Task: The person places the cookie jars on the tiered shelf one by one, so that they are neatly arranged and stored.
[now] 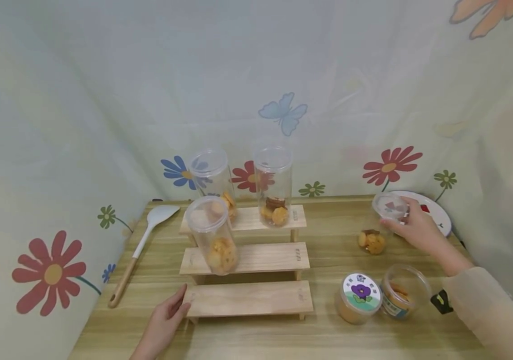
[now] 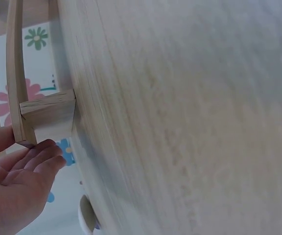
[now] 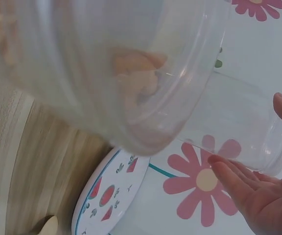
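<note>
At the left end of the lowest step, my left hand [image 1: 163,320] grips the tiered wooden rack [image 1: 247,298]; in the left wrist view the thumb is on one side of the plank and the fingers [image 2: 43,159] on the other. My right hand [image 1: 418,230] holds a tall clear lidded jar [image 1: 371,241] of cookies near its top, right of the rack. On the top step are two similar jars, the left jar [image 1: 209,172] and right jar [image 1: 274,185]. A third jar [image 1: 213,240] of cookies is on the middle step.
A round tub [image 1: 359,300] with a flower-printed lid and an open-looking clear tub [image 1: 405,295] stand at front right. Behind my right hand lies a white patterned plate [image 1: 441,217]. A white spatula [image 1: 141,245] with a wooden handle lies at left. Floral cloth [image 1: 328,100] hangs behind.
</note>
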`<move>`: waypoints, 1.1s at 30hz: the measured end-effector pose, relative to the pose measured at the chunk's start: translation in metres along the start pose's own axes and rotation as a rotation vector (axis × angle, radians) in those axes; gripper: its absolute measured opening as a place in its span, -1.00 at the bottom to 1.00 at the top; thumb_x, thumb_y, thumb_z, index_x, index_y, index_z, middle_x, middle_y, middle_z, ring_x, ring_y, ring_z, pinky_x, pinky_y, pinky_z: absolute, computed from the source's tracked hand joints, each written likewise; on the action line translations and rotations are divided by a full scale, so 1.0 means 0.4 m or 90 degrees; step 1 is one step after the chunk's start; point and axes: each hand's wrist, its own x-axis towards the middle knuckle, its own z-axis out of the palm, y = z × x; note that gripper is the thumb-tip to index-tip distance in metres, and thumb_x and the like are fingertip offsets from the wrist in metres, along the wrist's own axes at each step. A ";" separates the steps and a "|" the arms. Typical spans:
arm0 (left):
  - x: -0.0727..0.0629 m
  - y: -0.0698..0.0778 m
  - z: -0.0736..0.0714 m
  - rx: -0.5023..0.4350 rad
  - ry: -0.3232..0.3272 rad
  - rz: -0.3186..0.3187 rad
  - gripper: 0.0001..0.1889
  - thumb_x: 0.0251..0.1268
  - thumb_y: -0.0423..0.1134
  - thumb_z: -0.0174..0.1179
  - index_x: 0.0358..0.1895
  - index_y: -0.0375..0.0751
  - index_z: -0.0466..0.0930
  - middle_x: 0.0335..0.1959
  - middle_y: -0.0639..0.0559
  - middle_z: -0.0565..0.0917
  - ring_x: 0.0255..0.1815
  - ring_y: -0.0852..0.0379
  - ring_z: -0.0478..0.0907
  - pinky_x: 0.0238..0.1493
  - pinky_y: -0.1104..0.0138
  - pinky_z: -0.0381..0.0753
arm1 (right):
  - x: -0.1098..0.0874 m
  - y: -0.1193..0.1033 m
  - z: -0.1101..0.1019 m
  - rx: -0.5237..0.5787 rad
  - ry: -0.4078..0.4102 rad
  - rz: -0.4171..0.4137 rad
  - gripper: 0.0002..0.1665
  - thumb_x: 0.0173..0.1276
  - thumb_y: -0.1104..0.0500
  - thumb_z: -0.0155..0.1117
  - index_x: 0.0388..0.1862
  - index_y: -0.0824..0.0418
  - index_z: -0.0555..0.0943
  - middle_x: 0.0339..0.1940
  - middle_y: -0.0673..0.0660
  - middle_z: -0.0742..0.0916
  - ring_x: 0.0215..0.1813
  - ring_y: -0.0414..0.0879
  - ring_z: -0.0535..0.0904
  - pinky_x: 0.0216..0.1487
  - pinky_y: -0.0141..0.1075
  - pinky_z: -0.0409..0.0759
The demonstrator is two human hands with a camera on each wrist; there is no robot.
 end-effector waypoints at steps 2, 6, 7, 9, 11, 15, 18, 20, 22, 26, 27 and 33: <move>0.001 0.002 -0.002 -0.004 -0.002 0.012 -0.47 0.43 -0.36 0.09 0.34 -0.58 0.20 0.35 -0.38 0.25 0.31 -0.19 0.29 0.19 0.28 0.40 | -0.004 -0.001 -0.003 -0.004 -0.001 0.002 0.10 0.33 -0.17 0.27 0.41 0.56 -0.03 0.13 0.63 0.41 0.10 0.45 0.43 0.02 0.24 0.49; 0.002 0.001 -0.004 -0.002 -0.002 0.009 -0.47 0.43 -0.35 0.10 0.35 -0.56 0.21 0.36 -0.36 0.26 0.31 -0.16 0.29 0.19 0.31 0.40 | -0.017 -0.009 -0.015 -0.004 0.007 -0.003 0.10 0.32 -0.16 0.30 0.43 0.53 -0.02 0.18 0.63 0.38 0.09 0.44 0.45 -0.04 0.20 0.53; 0.002 0.002 -0.004 -0.001 -0.003 0.005 -0.47 0.43 -0.35 0.10 0.35 -0.55 0.21 0.37 -0.34 0.25 0.32 -0.15 0.28 0.19 0.33 0.39 | -0.021 -0.014 -0.020 0.000 0.011 -0.006 0.10 0.31 -0.15 0.30 0.44 0.51 -0.03 0.20 0.63 0.37 0.08 0.45 0.45 -0.04 0.20 0.53; 0.003 0.002 -0.003 0.008 -0.004 0.002 -0.46 0.44 -0.33 0.10 0.36 -0.54 0.20 0.37 -0.33 0.25 0.32 -0.13 0.28 0.19 0.33 0.39 | -0.030 -0.026 -0.029 0.006 0.025 -0.014 0.10 0.31 -0.13 0.32 0.44 0.50 -0.03 0.22 0.64 0.35 0.08 0.45 0.46 -0.03 0.22 0.53; 0.003 0.002 -0.001 0.010 -0.002 -0.003 -0.46 0.44 -0.31 0.10 0.36 -0.53 0.21 0.38 -0.31 0.25 0.32 -0.12 0.29 0.20 0.32 0.38 | -0.040 -0.042 -0.038 0.010 0.039 -0.023 0.10 0.30 -0.11 0.34 0.45 0.49 -0.03 0.25 0.63 0.33 0.08 0.46 0.45 -0.01 0.23 0.52; -0.002 -0.004 0.003 0.012 -0.004 -0.012 -0.44 0.45 -0.25 0.10 0.37 -0.51 0.20 0.39 -0.31 0.23 0.33 -0.14 0.28 0.23 0.27 0.36 | -0.065 -0.080 -0.050 0.029 0.070 -0.044 0.07 0.27 -0.09 0.38 0.46 0.42 0.03 0.20 0.54 0.42 0.04 0.39 0.50 -0.17 -0.12 0.68; -0.006 -0.011 0.006 0.002 -0.004 -0.013 -0.43 0.45 -0.25 0.10 0.37 -0.50 0.19 0.39 -0.31 0.23 0.34 -0.14 0.26 0.23 0.27 0.35 | -0.088 -0.117 -0.056 0.060 0.084 -0.058 0.02 0.25 -0.06 0.41 0.47 0.32 0.08 0.13 0.43 0.48 0.01 0.30 0.53 -0.33 -0.47 0.62; -0.006 -0.015 0.007 -0.006 -0.003 -0.015 -0.44 0.45 -0.26 0.10 0.38 -0.49 0.20 0.40 -0.30 0.22 0.34 -0.12 0.25 0.23 0.28 0.34 | -0.105 -0.144 -0.058 0.079 0.093 -0.068 0.00 0.24 -0.05 0.41 0.47 0.26 0.10 0.11 0.37 0.50 0.01 0.27 0.54 -0.35 -0.60 0.55; -0.004 -0.020 0.006 -0.013 -0.001 -0.017 -0.44 0.45 -0.26 0.10 0.38 -0.48 0.20 0.40 -0.28 0.22 0.35 -0.10 0.25 0.23 0.30 0.33 | -0.121 -0.173 -0.058 0.094 0.104 -0.086 -0.03 0.23 -0.01 0.44 0.46 0.22 0.14 0.10 0.32 0.52 0.02 0.25 0.55 -0.32 -0.65 0.53; 0.001 -0.030 0.001 -0.012 -0.005 -0.024 -0.42 0.45 -0.22 0.11 0.39 -0.46 0.19 0.41 -0.27 0.20 0.36 -0.09 0.23 0.24 0.34 0.32 | -0.146 -0.228 -0.052 0.099 0.120 -0.136 -0.06 0.18 0.06 0.48 0.44 0.18 0.20 0.08 0.25 0.56 0.00 0.21 0.60 -0.20 -0.70 0.48; 0.002 -0.031 0.000 -0.012 -0.006 -0.026 -0.42 0.45 -0.21 0.11 0.39 -0.46 0.19 0.41 -0.27 0.20 0.36 -0.09 0.23 0.24 0.34 0.32 | -0.151 -0.241 -0.051 0.099 0.122 -0.149 -0.06 0.17 0.08 0.50 0.44 0.16 0.21 0.07 0.23 0.57 0.00 0.19 0.60 -0.17 -0.70 0.47; 0.005 -0.029 -0.003 -0.016 -0.012 -0.028 -0.41 0.45 -0.19 0.10 0.40 -0.46 0.18 0.42 -0.27 0.20 0.36 -0.12 0.23 0.23 0.32 0.34 | -0.171 -0.290 -0.033 0.100 0.111 -0.194 -0.05 0.16 0.10 0.51 0.47 0.04 0.23 0.06 0.17 0.59 0.00 0.14 0.62 -0.07 -0.66 0.47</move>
